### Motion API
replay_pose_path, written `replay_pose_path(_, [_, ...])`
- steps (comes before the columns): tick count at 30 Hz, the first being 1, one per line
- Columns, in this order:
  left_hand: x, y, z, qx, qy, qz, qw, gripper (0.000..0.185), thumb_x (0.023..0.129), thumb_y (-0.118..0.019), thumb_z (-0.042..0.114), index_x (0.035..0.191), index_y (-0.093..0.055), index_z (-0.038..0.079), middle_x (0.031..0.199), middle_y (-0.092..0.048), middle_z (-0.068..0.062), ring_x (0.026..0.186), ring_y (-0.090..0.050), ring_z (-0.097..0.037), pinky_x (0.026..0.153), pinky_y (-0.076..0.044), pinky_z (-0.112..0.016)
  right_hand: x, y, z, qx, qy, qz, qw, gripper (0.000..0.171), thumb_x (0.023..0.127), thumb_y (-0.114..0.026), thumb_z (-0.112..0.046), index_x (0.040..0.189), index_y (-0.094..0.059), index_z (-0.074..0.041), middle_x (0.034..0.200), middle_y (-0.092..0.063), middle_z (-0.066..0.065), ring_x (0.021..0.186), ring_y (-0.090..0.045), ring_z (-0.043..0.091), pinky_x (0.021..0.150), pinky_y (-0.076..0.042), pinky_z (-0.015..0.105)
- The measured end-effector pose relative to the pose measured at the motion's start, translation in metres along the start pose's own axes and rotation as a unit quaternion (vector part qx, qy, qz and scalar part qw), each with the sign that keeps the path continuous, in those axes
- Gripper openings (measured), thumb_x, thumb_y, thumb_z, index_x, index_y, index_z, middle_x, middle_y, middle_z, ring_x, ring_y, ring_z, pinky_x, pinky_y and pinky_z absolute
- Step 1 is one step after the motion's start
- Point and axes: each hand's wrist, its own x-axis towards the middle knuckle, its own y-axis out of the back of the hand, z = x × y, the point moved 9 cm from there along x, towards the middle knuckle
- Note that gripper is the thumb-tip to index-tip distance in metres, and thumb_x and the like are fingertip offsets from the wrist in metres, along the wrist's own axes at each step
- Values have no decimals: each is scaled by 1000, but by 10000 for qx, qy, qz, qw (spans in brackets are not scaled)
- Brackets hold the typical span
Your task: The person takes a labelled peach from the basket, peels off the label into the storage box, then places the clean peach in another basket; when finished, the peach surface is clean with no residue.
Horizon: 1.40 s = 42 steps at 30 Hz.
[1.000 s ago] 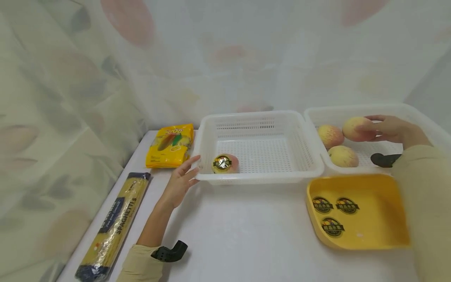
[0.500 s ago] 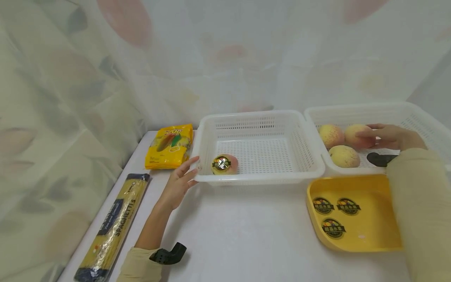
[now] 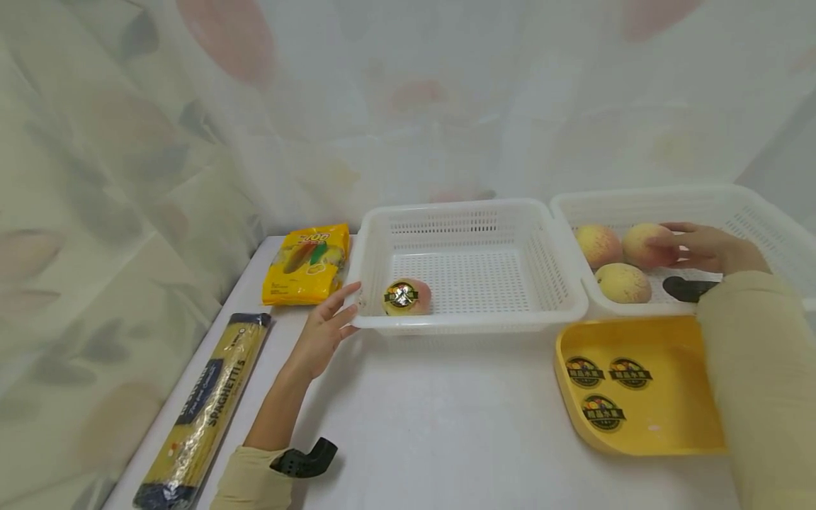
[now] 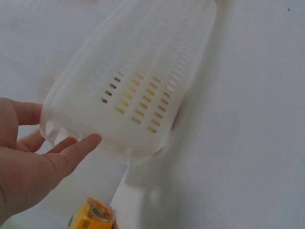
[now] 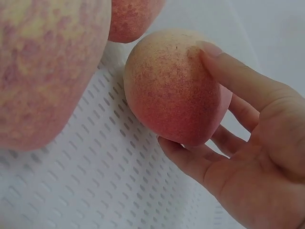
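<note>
My right hand (image 3: 710, 248) holds a peach (image 3: 649, 246) in the right white basket (image 3: 669, 195). In the right wrist view its thumb lies on top of the peach (image 5: 176, 90) and the fingers curl round its side and underside. Two more peaches are beside it, a pinker one (image 3: 599, 245) and a yellower one (image 3: 622, 283). At the near left corner of the other white basket (image 3: 472, 320), my left hand (image 3: 321, 338) grips the rim, with digits on both sides in the left wrist view. A peach with a dark round sticker (image 3: 408, 297) lies inside this basket.
A yellow tray (image 3: 676, 397) with several dark stickers (image 3: 603, 412) sits in front of the right basket, partly behind the right sleeve. To the left lie a yellow snack bag (image 3: 307, 265) and a spaghetti pack (image 3: 207, 411). Curtains hang behind and at left.
The right hand and its peach have come down slightly, onto or close to the basket floor beside the other two. The left hand stays at the basket corner.
</note>
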Motion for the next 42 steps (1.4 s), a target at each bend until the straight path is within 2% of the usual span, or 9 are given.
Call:
replay_pose_path(3, [0, 0, 0, -2, -13, 3, 10000, 48, 101, -45, 9, 148, -34, 8, 153, -23, -10, 128, -38, -35, 93, -47, -28, -1, 1, 0, -18, 8, -1, 10000, 86, 99, -44, -46, 148, 6, 4, 149, -7, 33, 114, -48, 20, 102, -33, 57])
replay_pose_path(6, [1, 0, 0, -21, -29, -22, 10000, 48, 101, -46, 9, 148, -34, 8, 153, -22, -9, 129, -37, -35, 93, -47, -28, -2, 3, 1, -28, -53, 47, 10000, 88, 99, -42, -49, 147, 9, 5, 149, -1, 36, 128, -25, 49, 101, -33, 58])
replay_pose_path(9, [1, 0, -1, -15, -42, -41, 10000, 48, 101, -46, 10, 148, -34, 8, 153, -23, -8, 128, -38, -35, 93, -47, -29, -3, 5, 1, 167, -116, -37, 9998, 89, 99, -39, -49, 145, 14, 6, 148, 4, 38, 130, -17, 54, 103, -30, 58])
replay_pose_path(12, [2, -1, 0, -4, -78, -71, 9999, 49, 101, -46, 10, 148, -33, 8, 153, -23, -9, 128, -38, -35, 94, -47, -29, -6, 7, 0, 312, -115, -164, 9993, 88, 101, -38, -45, 143, 18, 8, 148, 8, 38, 131, -12, 54, 104, -25, 59])
replay_pose_path(17, [1, -2, 0, 15, -68, -83, 9999, 49, 101, -46, 10, 148, -33, 8, 153, -22, -9, 129, -38, -36, 94, -47, -30, -14, 16, -11, 380, 13, -175, 9991, 82, 102, -34, -42, 144, 18, 6, 151, 10, 31, 132, -16, 45, 101, -42, 42])
replay_pose_path(22, [1, -2, 1, 40, -3, -16, 10000, 48, 101, -46, 9, 148, -34, 9, 154, -22, -8, 130, -37, -37, 95, -46, -30, -19, 23, -35, 333, 384, -70, 9987, 78, 102, -34, -43, 148, 12, 1, 153, -2, 19, 105, -44, 0, 82, -48, 16])
replay_pose_path(25, [0, -2, 2, 61, 15, -7, 10000, 48, 101, -45, 9, 148, -33, 9, 154, -22, -8, 130, -37, -37, 95, -46, -30, -24, 23, -55, 299, 756, -5, 9967, 68, 104, -33, -38, 152, 3, -7, 146, -23, 4, 95, -47, -11, 79, -48, 14])
replay_pose_path(30, [1, -4, 4, 84, -45, -47, 9999, 48, 102, -45, 9, 148, -33, 8, 153, -23, -9, 130, -36, -37, 97, -45, -32, -34, 8, -98, 91, 1422, 97, 9897, 52, 105, -33, -30, 151, -14, -18, 126, -39, -13, 102, -49, -9, 80, -48, 13])
replay_pose_path(42, [6, -6, 2, -47, -10, -38, 10000, 48, 101, -44, 7, 148, -33, 8, 153, -23, -9, 131, -33, -37, 97, -44, -32, -23, -90, -183, 512, 2010, -726, 9755, 57, 97, -56, -10, 147, -29, -15, 144, -37, 9, 128, -41, 26, 96, -45, 33])
